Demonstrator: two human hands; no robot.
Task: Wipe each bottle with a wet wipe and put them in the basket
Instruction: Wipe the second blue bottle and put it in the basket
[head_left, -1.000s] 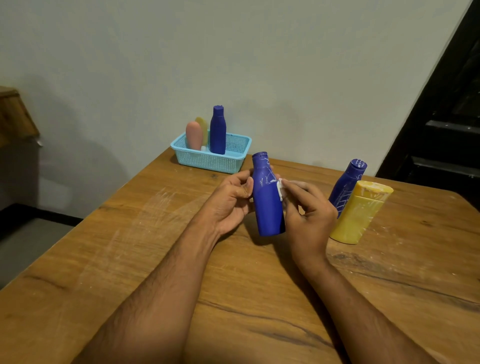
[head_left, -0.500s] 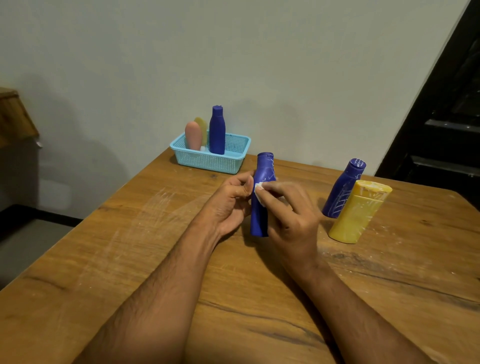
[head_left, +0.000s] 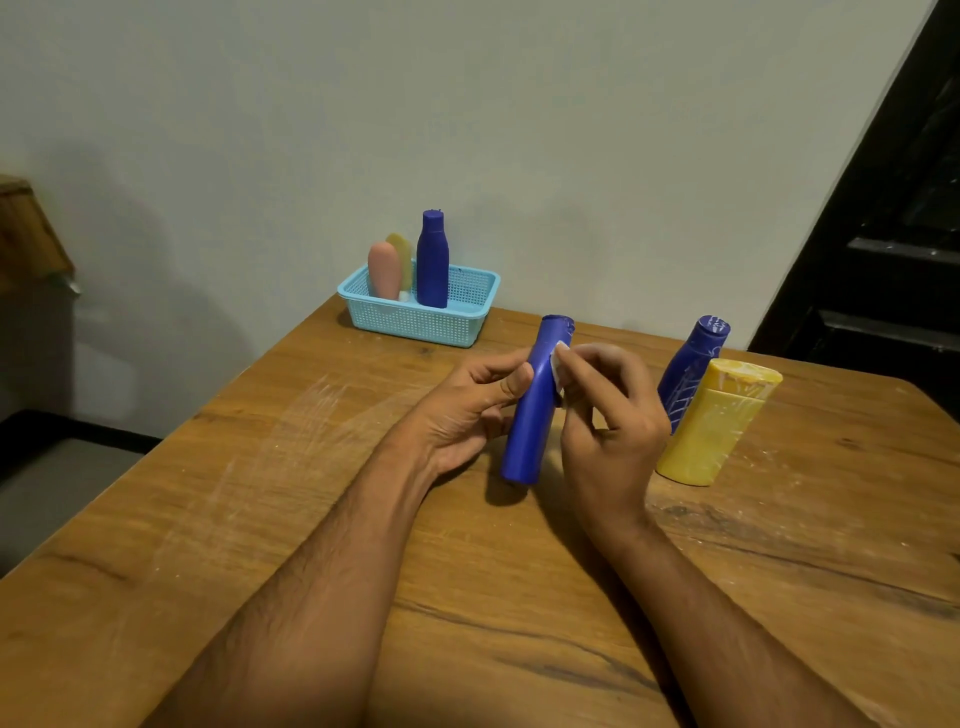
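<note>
My left hand (head_left: 470, 410) grips a blue bottle (head_left: 532, 415) tilted above the wooden table (head_left: 260, 493), cap pointing away. My right hand (head_left: 610, 426) pinches a small white wet wipe (head_left: 558, 366) and presses it against the bottle's upper side. A light blue basket (head_left: 415, 322) stands at the table's far edge; in it stand a blue bottle (head_left: 432, 260), a pink bottle (head_left: 384, 270) and a pale yellow bottle (head_left: 402, 254). To the right stand another blue bottle (head_left: 693, 364) with white streaks and a yellow bottle (head_left: 709, 426).
A grey wall rises just behind the table's far edge. A dark doorway or stair (head_left: 893, 234) lies at the right. White smears mark the tabletop on the left, and a wooden piece of furniture (head_left: 26, 234) shows at the left edge.
The held blue bottle has turned and tilted, its base swinging toward me. My right hand with the wipe moved from the bottle's right side up toward its neck.
</note>
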